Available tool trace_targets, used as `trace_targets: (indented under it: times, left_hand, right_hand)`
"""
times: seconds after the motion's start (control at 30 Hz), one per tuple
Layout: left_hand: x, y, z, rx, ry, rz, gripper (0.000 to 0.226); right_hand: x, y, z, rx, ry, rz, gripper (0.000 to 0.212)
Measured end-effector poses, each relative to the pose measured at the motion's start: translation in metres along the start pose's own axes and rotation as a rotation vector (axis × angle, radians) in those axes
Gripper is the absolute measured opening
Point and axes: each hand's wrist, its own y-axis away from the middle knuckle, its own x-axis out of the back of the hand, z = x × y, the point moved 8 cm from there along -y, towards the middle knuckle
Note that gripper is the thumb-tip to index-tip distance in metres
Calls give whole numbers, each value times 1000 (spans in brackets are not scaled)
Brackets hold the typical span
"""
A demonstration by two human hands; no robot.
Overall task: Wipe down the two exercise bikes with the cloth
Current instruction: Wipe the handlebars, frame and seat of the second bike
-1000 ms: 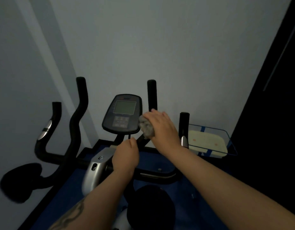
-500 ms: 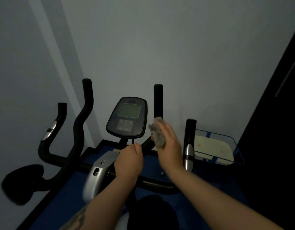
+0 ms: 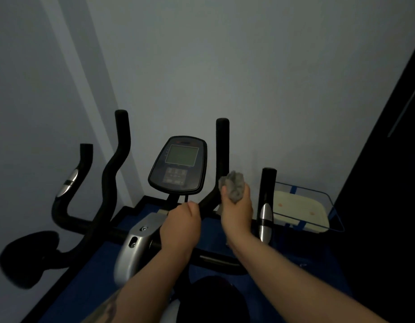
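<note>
Fingers (image 3: 245,194) of your right hand (image 3: 237,210) clench the cloth (image 3: 233,186) against the handlebar (image 3: 211,197); your left hand (image 3: 181,226) grips the bar beneath the console (image 3: 178,165).

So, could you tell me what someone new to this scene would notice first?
Probably the exercise bike's console, with its pale screen, in the middle of the view between tall black handlebars. Just right of it, the right hand grips a crumpled grey cloth against a handlebar, while the left hand is curled at the bike's centre below the console. At far right, a clear tray holds a cream pad.
</note>
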Motion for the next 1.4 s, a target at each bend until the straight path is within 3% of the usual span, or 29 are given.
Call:
trace_targets:
  times: [0.17,0.3,0.43,0.63,0.87,1.03,1.23,1.3,1.4]
  left_hand:
    - [0,0,0,3,-14,-14,16]
    - [1,0,0,1,-7,-3,14]
    - [-2,-2,-1,-2,0,-6,14]
    - [-1,-1,0,3,1,-18,16]
    - [-3,-2,0,1,0,-25,18]
    - [-2,-1,0,14,23,-31,16]
    - [-2,-1,0,1,14,-18,18]
    - [-2,-1,1,3,25,-22,17]
    - [-1,-1,0,20,39,-24,16]
  right_hand:
    - [-7,-55,-31,-28,-42,-12,27]
    - [-15,-44,-21,-30,-67,-1,29]
    - [-5,-23,-9,47,-69,-15,29]
    - [-26,-75,-68,236,-12,-43,43]
    - [-19,-65,-46,251,41,-46,27]
    - [-42,-95,-106,412,88,-77,51]
    - [-21,-65,-46,258,154,-82,36]
    - [-18,-73,-52,235,173,-91,25]
    - [-27,-93,-95,356,147,-87,36]
